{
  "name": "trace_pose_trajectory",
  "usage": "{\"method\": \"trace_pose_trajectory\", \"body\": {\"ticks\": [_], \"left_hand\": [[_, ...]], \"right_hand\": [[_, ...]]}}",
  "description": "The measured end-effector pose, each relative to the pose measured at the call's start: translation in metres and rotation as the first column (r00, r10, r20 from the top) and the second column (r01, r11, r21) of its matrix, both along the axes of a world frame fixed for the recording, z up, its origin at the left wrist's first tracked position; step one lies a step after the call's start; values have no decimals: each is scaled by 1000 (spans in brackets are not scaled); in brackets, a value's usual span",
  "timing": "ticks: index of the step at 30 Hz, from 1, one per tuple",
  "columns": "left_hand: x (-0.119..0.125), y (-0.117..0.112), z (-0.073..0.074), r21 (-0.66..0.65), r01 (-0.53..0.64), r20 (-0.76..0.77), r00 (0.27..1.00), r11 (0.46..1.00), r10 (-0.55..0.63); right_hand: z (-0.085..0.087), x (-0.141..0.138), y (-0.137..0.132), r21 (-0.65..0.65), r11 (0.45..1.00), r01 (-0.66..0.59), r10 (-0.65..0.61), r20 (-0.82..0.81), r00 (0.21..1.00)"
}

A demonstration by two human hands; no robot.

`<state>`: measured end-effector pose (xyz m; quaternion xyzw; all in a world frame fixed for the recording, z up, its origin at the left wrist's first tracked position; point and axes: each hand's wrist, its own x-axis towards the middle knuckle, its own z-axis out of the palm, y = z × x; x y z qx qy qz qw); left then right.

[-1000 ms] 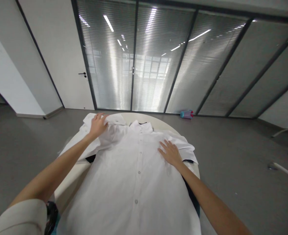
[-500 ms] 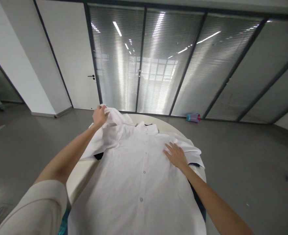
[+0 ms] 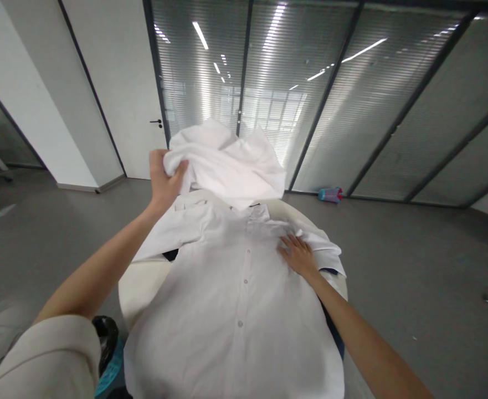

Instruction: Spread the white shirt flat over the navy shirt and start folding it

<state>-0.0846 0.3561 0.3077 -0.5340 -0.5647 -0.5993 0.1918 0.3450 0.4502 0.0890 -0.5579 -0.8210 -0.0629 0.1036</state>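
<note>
A white button-front shirt [image 3: 227, 288] lies spread front up over a round pale table [image 3: 138, 288], its collar at the far side. My left hand [image 3: 167, 174] is closed on the edge of a white cloth [image 3: 231, 166], which billows in the air over the table's far edge, above the collar. Whether that cloth is a separate piece or joined to the shirt, I cannot make out. My right hand [image 3: 299, 256] rests flat on the shirt near the sleeve at right, fingers spread. Something dark shows from under the shirt on both sides.
A bin with a black liner [image 3: 106, 338] stands on the floor at lower left, beside the table. A blue and pink basket-like object [image 3: 330, 194] lies by the glass partition [image 3: 260, 100]. A white door [image 3: 114, 72] is at the back left.
My left hand has risen, and the white cloth it grips has swung up and right from the left sleeve area. My right hand stays flat on the shirt.
</note>
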Motion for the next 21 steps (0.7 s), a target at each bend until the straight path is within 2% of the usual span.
{"method": "trace_pose_trajectory", "body": {"ticks": [1, 2, 3, 4, 5, 6, 7, 8, 9, 12, 13, 14, 16, 18, 21], "left_hand": [[6, -18, -10, -111, 63, -49, 996, 992, -68], [10, -37, -20, -286, 137, -100, 980, 949, -172], [13, -54, -29, -489, 202, -124, 947, 849, -297], [15, -70, -37, -687, 244, -101, 901, 684, -422], [15, -83, -45, -827, 255, -42, 860, 501, -508], [13, -93, -51, -906, 250, 22, 833, 341, -553], [11, -99, -58, -940, 244, 72, 825, 238, -561], [9, -101, -64, -949, 241, 97, 834, 202, -543], [6, -101, -71, -945, 240, 98, 854, 220, -511], [0, -87, -92, -903, 254, 104, 912, 348, -397], [-1, -82, -99, -892, 271, 132, 922, 362, -365], [0, -76, -105, -887, 296, 176, 926, 353, -334], [3, -67, -118, -885, 349, 274, 926, 308, -260], [7, -61, -128, -882, 369, 327, 927, 293, -184], [13, -54, -142, -861, 332, 291, 943, 385, -162]], "right_hand": [[1, 0, -1, -2, 1000, -3, 3, 2, 1000], [1, 0, -1, -3, 1000, -10, 10, 11, 1000], [2, 0, -2, -4, 1000, -15, 15, 23, 1000], [2, 0, -3, -8, 1000, -17, 17, 37, 999], [2, 0, -3, -12, 1000, -16, 17, 48, 999], [2, 0, -4, -18, 1000, -12, 13, 53, 999], [3, -1, -6, -23, 1000, -7, 8, 52, 999], [3, -2, -7, -25, 1000, -5, 6, 50, 999], [5, -2, -9, -20, 1000, -7, 8, 46, 999], [16, -9, -14, 20, 1000, -23, 23, -4, 1000], [22, -12, -15, 14, 1000, -7, 8, -67, 998], [28, -16, -16, -17, 1000, 21, -24, -151, 988], [39, -25, -17, -136, 988, 70, -110, -313, 943], [46, -34, -19, -265, 963, 41, -148, -397, 906], [50, -45, -27, -372, 919, -129, -62, -461, 885]]}}
